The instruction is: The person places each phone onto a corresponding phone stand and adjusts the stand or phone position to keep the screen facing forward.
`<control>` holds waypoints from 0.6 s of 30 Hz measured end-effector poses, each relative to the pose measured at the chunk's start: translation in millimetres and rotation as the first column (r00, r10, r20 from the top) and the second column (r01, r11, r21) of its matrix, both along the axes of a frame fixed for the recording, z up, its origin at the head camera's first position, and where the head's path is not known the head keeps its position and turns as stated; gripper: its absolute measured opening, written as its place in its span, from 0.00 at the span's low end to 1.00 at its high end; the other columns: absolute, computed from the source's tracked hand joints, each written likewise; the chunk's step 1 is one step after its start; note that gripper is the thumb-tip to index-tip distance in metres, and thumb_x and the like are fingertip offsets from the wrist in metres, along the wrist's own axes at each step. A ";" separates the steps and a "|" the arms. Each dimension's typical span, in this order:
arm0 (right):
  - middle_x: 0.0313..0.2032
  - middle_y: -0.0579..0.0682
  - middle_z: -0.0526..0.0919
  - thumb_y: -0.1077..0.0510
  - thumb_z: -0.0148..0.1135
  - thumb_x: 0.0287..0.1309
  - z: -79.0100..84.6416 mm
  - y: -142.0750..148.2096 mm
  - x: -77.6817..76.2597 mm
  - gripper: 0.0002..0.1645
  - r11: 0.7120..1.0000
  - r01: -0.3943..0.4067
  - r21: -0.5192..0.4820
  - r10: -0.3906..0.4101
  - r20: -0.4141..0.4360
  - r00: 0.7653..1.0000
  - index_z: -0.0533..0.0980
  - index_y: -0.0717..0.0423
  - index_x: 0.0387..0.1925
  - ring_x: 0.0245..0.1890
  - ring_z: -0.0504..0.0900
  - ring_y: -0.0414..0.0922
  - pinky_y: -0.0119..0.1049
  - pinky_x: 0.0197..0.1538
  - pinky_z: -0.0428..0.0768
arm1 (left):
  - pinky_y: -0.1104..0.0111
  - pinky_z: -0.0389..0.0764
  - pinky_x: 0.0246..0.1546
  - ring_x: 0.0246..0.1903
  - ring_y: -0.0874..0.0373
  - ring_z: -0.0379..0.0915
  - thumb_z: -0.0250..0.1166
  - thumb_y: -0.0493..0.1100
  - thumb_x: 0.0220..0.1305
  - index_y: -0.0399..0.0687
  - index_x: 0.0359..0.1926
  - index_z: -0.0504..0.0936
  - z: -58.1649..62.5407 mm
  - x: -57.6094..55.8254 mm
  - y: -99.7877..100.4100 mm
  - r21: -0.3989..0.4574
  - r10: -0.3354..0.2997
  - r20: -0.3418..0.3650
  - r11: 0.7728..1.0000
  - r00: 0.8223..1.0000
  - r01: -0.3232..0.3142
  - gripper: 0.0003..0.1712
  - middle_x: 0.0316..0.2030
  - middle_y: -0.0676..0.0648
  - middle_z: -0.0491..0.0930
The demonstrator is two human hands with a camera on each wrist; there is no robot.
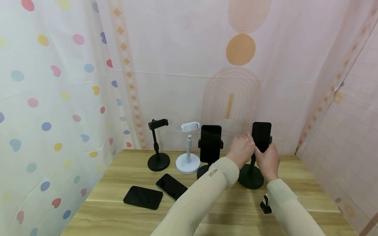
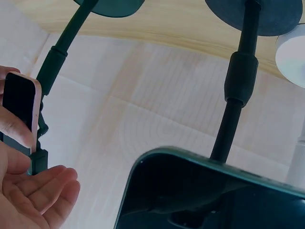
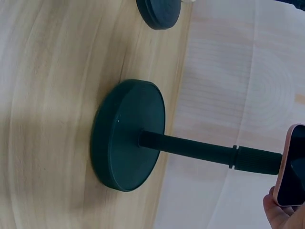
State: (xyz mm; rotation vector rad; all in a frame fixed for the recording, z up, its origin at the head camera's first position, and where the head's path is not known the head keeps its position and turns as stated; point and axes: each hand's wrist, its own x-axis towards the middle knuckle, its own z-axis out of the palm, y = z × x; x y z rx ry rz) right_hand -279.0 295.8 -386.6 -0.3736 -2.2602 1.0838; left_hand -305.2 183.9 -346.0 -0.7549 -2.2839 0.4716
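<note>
Pink-edged phone [image 1: 261,135] is standing upright near the right end of a wood-grain bench [image 1: 103,216], in the holder of a dark green stand [image 1: 251,178]. From the left, a dotted curtain [image 1: 59,108] is hanging beside the bench. A flat phone [image 1: 143,197] is lying near the front, with an empty black stand [image 1: 158,163] rising behind it. Next, an angled phone [image 1: 170,185] is lying just beside the first, and an empty white stand [image 1: 188,164] is standing behind. A mounted phone [image 1: 211,143] is resting upright in a second black stand [image 1: 202,172]. Of the two hands, the left hand [image 1: 241,150] is pinching the green clamp [image 2: 40,163] at the pink-edged phone's left edge. Farthest right, the right hand [image 1: 268,160] is gripping that phone, its thumb pressing the front.
</note>
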 end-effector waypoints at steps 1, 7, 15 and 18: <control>0.55 0.71 0.75 0.47 0.61 0.66 -1.3 -0.2 0.0 0.37 1.000 -0.002 0.004 0.002 -0.002 1.000 0.66 0.73 0.61 0.54 0.74 0.67 0.62 0.55 0.69 | 0.72 0.80 0.36 0.30 0.64 0.79 0.51 0.46 0.76 0.39 0.64 0.75 -0.5 1.3 -0.4 -0.006 0.005 0.005 1.000 1.000 -0.005 0.23 0.36 0.52 0.83; 0.48 0.72 0.77 0.48 0.61 0.66 -3.9 -3.1 0.5 0.32 1.000 0.014 0.028 -0.014 -0.002 1.000 0.70 0.75 0.53 0.47 0.76 0.67 0.61 0.48 0.71 | 0.73 0.79 0.35 0.31 0.63 0.79 0.51 0.48 0.75 0.40 0.68 0.71 -2.9 5.6 -2.8 -0.038 0.027 0.009 0.999 1.000 -0.027 0.27 0.38 0.51 0.84; 0.49 0.72 0.76 0.47 0.61 0.66 -3.2 -5.6 3.4 0.35 1.000 0.026 0.004 -0.026 0.006 1.000 0.68 0.75 0.57 0.49 0.75 0.67 0.62 0.51 0.70 | 0.74 0.77 0.30 0.28 0.64 0.76 0.50 0.49 0.76 0.40 0.69 0.69 -6.5 9.3 -5.8 -0.029 0.022 0.010 0.999 1.000 -0.022 0.27 0.36 0.51 0.83; 0.51 0.72 0.75 0.46 0.61 0.67 -4.9 -6.1 5.0 0.37 1.000 0.014 -0.008 -0.014 0.010 1.000 0.66 0.74 0.60 0.51 0.74 0.67 0.61 0.53 0.69 | 0.74 0.77 0.30 0.27 0.65 0.75 0.49 0.50 0.77 0.40 0.70 0.67 -8.6 10.9 -6.7 -0.017 0.018 0.048 1.000 0.999 -0.017 0.28 0.33 0.53 0.82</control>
